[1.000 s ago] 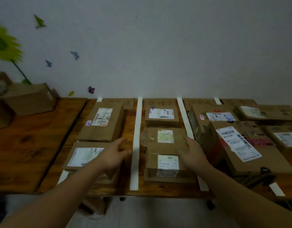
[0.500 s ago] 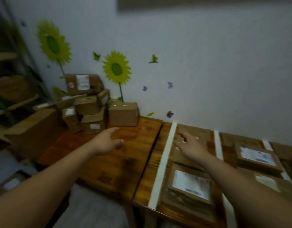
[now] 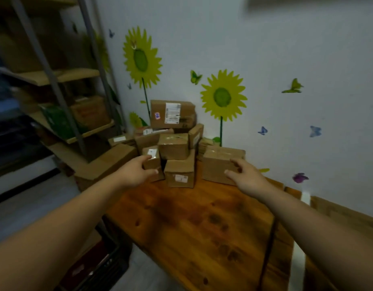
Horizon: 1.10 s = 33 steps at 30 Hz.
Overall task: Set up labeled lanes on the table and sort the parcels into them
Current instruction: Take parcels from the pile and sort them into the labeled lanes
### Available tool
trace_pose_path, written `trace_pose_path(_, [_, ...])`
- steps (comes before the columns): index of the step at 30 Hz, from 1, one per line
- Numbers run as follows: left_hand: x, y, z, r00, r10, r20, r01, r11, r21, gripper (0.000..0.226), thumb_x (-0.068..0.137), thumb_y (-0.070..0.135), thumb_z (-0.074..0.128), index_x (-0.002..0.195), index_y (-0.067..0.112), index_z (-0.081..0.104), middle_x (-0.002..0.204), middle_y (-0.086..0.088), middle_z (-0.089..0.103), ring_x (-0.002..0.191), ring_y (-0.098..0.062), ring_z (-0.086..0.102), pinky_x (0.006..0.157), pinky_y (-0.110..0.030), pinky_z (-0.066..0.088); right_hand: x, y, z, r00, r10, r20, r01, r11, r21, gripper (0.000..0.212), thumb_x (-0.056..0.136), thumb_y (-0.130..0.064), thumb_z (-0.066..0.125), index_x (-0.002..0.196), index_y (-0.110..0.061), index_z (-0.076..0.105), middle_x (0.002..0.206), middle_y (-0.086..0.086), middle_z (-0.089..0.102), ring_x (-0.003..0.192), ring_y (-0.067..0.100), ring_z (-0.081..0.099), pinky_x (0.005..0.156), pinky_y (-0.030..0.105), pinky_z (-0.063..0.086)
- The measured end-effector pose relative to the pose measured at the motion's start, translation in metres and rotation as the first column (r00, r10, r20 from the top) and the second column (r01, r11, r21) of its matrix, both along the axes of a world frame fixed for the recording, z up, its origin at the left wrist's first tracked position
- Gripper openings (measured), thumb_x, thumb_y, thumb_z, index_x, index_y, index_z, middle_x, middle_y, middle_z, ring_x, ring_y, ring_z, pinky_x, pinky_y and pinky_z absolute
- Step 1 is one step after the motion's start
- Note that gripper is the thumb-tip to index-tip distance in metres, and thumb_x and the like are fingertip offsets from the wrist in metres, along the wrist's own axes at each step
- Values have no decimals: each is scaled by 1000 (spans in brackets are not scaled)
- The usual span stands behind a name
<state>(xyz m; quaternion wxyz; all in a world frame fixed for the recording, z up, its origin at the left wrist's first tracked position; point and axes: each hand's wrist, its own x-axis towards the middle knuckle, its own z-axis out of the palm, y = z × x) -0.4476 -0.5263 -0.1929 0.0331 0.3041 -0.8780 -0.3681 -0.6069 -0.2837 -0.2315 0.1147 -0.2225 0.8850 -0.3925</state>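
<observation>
The parcels (image 3: pixel 175 143) sit piled at the bench's (image 3: pixel 202 227) far corner. Your left hand (image 3: pixel 137 174) has its fingers (image 3: pixel 146 158) spread around a small box (image 3: pixel 154 153); I cannot tell if they grip it. Your right hand (image 3: pixel 247 176), fingers spread, is at the big box (image 3: pixel 219 162) just beside the pile.

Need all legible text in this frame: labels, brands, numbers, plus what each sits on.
Nothing can be quoted; no text is legible.
White label on the top parcel: print too blurred.
Blue sticker beside it: marks unreadable.
Small label on the small parcel: too small.
Pinkish label on the front parcel: blurred.
Pale label on the flat parcel: blurred.
</observation>
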Motion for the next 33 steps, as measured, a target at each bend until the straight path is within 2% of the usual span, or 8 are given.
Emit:
trace_pose_path(3, [-31, -30, 7, 999, 28, -27, -27, 998, 52, 61, 91, 19, 58, 145, 21, 31, 138, -7, 47, 106, -15, 52, 75, -23, 43, -32, -45, 6, 999, 42, 4, -42, 999, -21, 58, 92, -39, 57, 144, -24, 36, 147, 2, 41, 119, 21, 50, 98, 32, 41])
trace_pose_path(6, [-63, -62, 10, 1000, 21, -6, -22, 1000, -16, 63, 92, 22, 57, 147, 21, 27, 144, -7, 41, 122, -20, 47, 85, -24, 38, -60, -86, 11, 997, 77, 3, -77, 997, -17, 59, 93, -37, 56, 146, -23, 33, 150, 2, 38, 132, 23, 40, 105, 34, 35])
trace_pose_path(10, [-106, -102, 2, 999, -5, 48, 7, 999, -45, 65, 92, 28, 57, 148, 24, 25, 145, -8, 39, 115, -17, 50, 85, -25, 42, -87, -135, 7, 996, 76, 41, -75, 997, -24, 58, 94, -36, 55, 146, -25, 33, 147, 1, 40, 131, 23, 41, 100, 32, 37])
trace_pose_path(14, [-159, -148, -18, 996, -49, 80, 52, 998, -37, 64, 88, 31, 61, 145, 24, 31, 144, -5, 41, 129, -22, 43, 102, -37, 39, -114, -182, -8, 994, 31, 109, -28, 999, -32, 60, 94, -37, 55, 147, -26, 31, 147, 1, 40, 131, 22, 42, 102, 36, 38])
trace_pose_path(18, [-219, -196, -44, 981, -178, 81, 179, 984, -8, 42, 90, 29, 59, 129, 20, 48, 114, 2, 57, 97, -14, 57, 76, -26, 47, -138, -232, -24, 981, -48, 188, 51, 999, -12, 58, 93, -37, 56, 145, -27, 32, 142, -1, 45, 126, 21, 46, 98, 35, 40])
trace_pose_path(20, [-245, -214, -57, 973, -210, 96, 213, 977, -19, 32, 91, 31, 56, 121, 23, 51, 105, 4, 56, 92, -14, 55, 77, -27, 44, -149, -257, -32, 969, -91, 232, 91, 996, 11, 57, 93, -36, 55, 145, -24, 32, 140, 1, 47, 122, 21, 49, 93, 32, 41])
trace_pose_path(28, [-299, -256, -104, 935, -349, 61, 354, 929, -108, 43, 89, 51, 43, 125, 28, 50, 128, 2, 53, 113, -15, 50, 91, -25, 35, -168, -313, -54, 897, -247, 367, 261, 965, 14, 48, 92, -36, 53, 135, -17, 44, 124, 7, 58, 100, 20, 57, 87, 33, 47])
trace_pose_path(33, [-293, -249, -91, 910, -412, -48, 410, 911, -30, 13, 90, 38, 55, 99, 28, 58, 85, 14, 55, 83, -7, 54, 65, -16, 36, -160, -305, -49, 904, -320, 284, 326, 945, 26, 52, 92, -30, 57, 139, -17, 40, 128, 7, 58, 113, 26, 57, 98, 40, 46])
